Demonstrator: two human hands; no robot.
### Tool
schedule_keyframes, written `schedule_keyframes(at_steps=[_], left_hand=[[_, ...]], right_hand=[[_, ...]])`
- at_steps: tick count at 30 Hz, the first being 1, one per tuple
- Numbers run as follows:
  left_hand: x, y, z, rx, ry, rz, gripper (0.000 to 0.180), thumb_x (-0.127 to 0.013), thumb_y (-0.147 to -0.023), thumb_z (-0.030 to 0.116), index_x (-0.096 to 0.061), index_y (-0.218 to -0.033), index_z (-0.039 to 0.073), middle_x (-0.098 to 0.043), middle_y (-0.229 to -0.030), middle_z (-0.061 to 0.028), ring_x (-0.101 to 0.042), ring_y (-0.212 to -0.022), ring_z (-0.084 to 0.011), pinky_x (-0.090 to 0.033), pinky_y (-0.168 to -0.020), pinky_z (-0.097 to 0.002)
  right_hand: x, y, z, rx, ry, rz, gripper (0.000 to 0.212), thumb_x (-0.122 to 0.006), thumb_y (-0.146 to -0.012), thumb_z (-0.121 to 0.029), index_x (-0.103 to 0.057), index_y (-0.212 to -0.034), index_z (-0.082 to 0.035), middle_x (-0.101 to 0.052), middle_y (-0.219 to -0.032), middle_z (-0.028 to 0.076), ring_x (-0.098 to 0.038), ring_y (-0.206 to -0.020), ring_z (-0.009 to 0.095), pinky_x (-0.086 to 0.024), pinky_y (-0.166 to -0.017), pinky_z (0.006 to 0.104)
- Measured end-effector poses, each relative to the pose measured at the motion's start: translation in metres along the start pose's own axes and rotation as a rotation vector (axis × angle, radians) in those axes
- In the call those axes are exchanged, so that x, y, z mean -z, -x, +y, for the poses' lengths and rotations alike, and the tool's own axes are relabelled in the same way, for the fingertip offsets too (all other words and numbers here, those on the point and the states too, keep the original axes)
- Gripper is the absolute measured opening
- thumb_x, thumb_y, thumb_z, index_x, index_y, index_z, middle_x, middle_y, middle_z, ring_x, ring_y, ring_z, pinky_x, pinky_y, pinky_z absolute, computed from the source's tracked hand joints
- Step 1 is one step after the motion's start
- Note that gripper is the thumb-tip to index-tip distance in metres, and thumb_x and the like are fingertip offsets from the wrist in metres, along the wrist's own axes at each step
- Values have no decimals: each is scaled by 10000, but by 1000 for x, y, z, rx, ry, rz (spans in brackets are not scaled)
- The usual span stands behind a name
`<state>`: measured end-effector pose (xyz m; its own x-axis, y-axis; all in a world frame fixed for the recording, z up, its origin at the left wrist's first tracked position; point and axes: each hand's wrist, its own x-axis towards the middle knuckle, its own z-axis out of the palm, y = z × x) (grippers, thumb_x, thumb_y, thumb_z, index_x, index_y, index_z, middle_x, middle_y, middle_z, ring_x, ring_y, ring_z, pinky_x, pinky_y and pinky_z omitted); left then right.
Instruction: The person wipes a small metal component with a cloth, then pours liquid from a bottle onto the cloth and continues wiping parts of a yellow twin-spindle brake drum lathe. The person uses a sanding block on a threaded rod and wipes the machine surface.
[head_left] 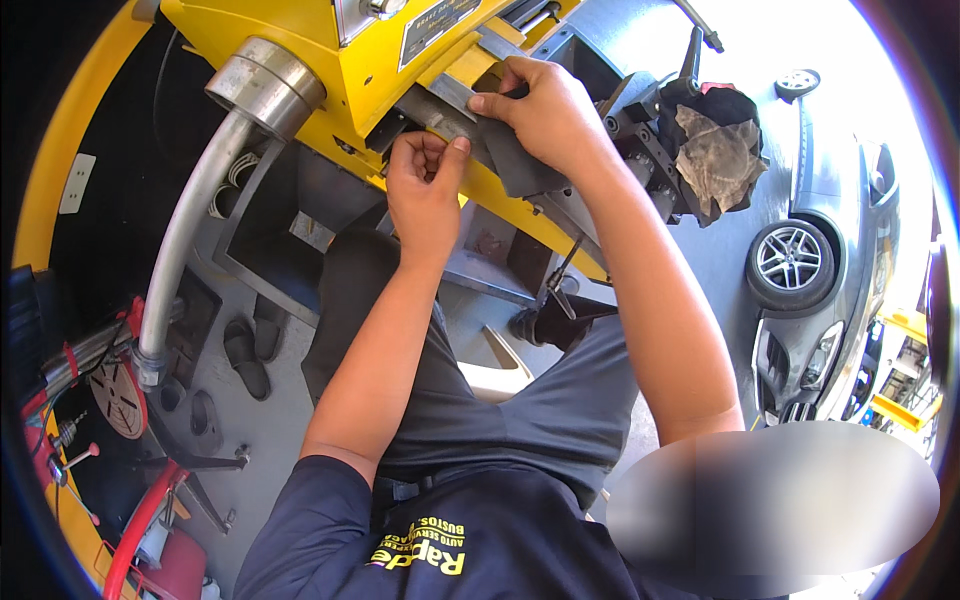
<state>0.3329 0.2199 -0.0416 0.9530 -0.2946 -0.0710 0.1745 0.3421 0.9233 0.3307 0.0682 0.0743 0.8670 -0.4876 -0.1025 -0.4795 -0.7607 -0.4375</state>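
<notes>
Both my hands are at the slide of a yellow workshop machine (262,30). My left hand (425,175) has its fingers curled and its thumb tip close to the index finger, beside a grey metal bar (432,112); anything between the fingertips is too small to tell. Bent over the slide, my right hand (545,110) presses its thumb near a metal block (455,88), its other fingers closed and partly hidden behind. A dark flexible sheet (515,160) hangs below that hand; whether the fingers grip it I cannot tell.
A thick metal spindle (265,85) with a curved grey pipe (190,225) stands left. At right, a crumpled stained cloth (718,160) lies on the machine's black lever assembly. Below is a grey metal tray (485,272). Slippers (245,355) lie on the floor; a grey car (835,260) is parked right.
</notes>
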Motion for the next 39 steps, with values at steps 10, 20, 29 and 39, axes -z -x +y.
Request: schedule_keyframes(at_steps=[10,20,29,39], left_hand=[[6,-2,-3,6,12,-1,211,-791,-1031,74,-584,-1042,34,-620,-900,8,-575,-826,-60,-479,-763,-237],[6,2,0,-8,47,-21,212,-802,-1026,93,-596,-1037,43,-639,-895,6,-593,-803,-58,-486,-746,-235],[6,-1,-6,-36,86,-48,206,-794,-1032,88,-597,-1064,39,-643,-908,4,-604,-817,-59,-500,-764,-235],[5,0,-11,-55,94,-32,106,-694,-1049,13,-598,-1091,28,-658,-955,-9,-606,-848,-59,-485,-772,-232]], right_hand=[[2,6,-4,23,54,34,435,-909,-844,-432,-762,-1000,-54,-777,-918,174,-769,-889,378,-590,-823,463],[-1,2,-19,6,72,25,413,-905,-843,-418,-794,-1077,-96,-810,-1023,171,-787,-1014,382,-612,-873,509],[-18,-11,-24,153,108,193,479,-908,-853,-426,-743,-1049,-21,-752,-880,206,-754,-860,397,-580,-792,463],[-28,-21,-30,195,38,214,467,-898,-845,-456,-737,-970,-35,-749,-874,194,-743,-863,419,-580,-795,500]])
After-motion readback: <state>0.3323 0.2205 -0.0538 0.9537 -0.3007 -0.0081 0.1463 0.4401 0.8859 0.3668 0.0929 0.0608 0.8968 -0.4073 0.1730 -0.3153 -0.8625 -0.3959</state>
